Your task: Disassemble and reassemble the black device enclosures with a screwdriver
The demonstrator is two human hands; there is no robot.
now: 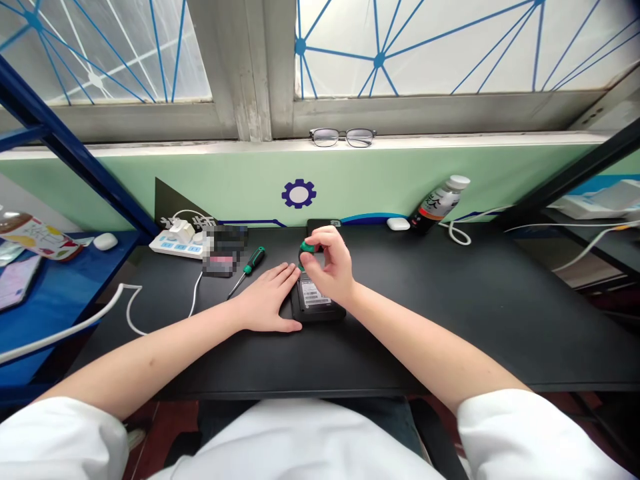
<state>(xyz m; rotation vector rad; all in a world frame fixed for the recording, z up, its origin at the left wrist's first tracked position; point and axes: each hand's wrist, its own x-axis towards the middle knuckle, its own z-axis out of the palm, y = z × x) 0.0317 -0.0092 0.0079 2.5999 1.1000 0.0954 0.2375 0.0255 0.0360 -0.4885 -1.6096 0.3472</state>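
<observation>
Head view looks down on a black table [450, 313] where two bare forearms reach in from white sleeves. At the centre lies a small black device [316, 301] with a white barcode label on its upper face. The left hand [267, 303] lies flat on the table at the device's nine o'clock edge, fingers straight and together, touching its side and holding nothing. The right hand [331, 265] hovers over the device's twelve o'clock end, its grip pinching the green-capped handle of a screwdriver [306, 250] between thumb and fingertips; the shaft below is hidden by the hand, so whether the tip touches the device cannot be told. A second screwdriver [249, 267] with a green and black handle rests on the table at ten o'clock from the left hand, just beside a blurred dark object [223, 251]. Farther toward ten o'clock sits a white power strip [176, 243] with white cables trailing off. At two o'clock from the device a dark bottle [439, 202] leans against the green wall, with a white earbud case [398, 224] near it. Eyeglasses [343, 137] rest on the window sill at twelve o'clock
</observation>
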